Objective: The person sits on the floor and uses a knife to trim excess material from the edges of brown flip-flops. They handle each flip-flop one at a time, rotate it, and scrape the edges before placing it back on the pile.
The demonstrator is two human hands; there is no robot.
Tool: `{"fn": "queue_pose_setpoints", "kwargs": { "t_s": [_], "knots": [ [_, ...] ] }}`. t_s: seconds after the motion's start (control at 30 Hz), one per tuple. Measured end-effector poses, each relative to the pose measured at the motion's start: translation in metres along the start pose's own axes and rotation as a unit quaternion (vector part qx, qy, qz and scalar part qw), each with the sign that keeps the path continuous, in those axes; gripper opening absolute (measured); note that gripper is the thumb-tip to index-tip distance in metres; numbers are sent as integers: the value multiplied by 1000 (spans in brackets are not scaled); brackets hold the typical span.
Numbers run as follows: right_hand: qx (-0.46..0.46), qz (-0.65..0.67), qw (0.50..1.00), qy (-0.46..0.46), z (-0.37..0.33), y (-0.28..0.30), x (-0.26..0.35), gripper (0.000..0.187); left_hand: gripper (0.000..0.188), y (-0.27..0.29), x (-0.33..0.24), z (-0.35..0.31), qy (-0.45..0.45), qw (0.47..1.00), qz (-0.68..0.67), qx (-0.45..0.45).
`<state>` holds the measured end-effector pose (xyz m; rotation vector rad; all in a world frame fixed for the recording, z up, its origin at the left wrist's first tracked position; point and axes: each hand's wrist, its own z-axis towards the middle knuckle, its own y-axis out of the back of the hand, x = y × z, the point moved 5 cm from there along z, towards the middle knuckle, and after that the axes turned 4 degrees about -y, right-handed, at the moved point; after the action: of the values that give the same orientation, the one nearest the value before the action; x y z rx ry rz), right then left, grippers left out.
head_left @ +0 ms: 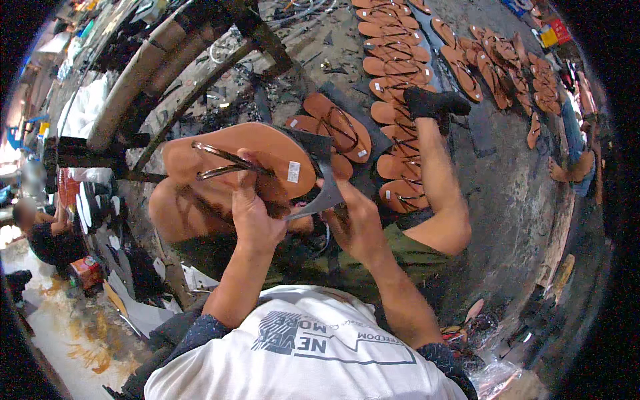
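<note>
My left hand (257, 217) grips a flip-flop (233, 157) with a tan-brown footbed, shiny dark thong straps and a small white sticker; its fingers reach round by the straps. A curved dark grey strip of sole sheet (325, 193) stands out from the sandal's right end, partly apart from the tan edge. Against that strip, my right hand (360, 227) is closed; what its fingers hold is hidden. Just beyond the hands, two similar brown flip-flops (340, 127) lie on the floor, dark sheet showing around their edges.
A long row of brown flip-flops (397, 50) runs beside my dark-shod foot (433, 105). More sandals (510, 63) lie to the right. Scraps litter the floor around a wooden frame (140, 73) at left. Another person (50, 233) sits at the far left.
</note>
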<state>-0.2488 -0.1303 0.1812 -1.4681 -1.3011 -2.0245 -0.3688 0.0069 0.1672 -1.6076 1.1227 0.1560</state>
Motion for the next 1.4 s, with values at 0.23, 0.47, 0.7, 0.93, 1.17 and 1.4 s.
{"fn": "queue_pose_setpoints", "kwargs": {
  "t_s": [0.23,0.47,0.7,0.93,1.17,1.4],
  "knots": [
    [34,-85,995,-28,-16,-2,-17,32,43,18,1,-19,-8,1000,15,-6],
    [156,-46,986,36,39,-10,18,34,60,45,0,-35,-7,974,210,-85],
    [271,269,909,-167,51,-36,-15,38,41,41,-17,-12,85,977,195,-8],
    [-168,523,805,-225,89,61,-68,41,46,15,6,26,110,968,216,68],
    [109,-131,979,-110,135,-72,-113,38,54,31,77,59,84,984,144,-67],
    [95,-12,994,-52,161,-67,-105,39,41,89,171,100,63,906,418,11]
  ]
}}
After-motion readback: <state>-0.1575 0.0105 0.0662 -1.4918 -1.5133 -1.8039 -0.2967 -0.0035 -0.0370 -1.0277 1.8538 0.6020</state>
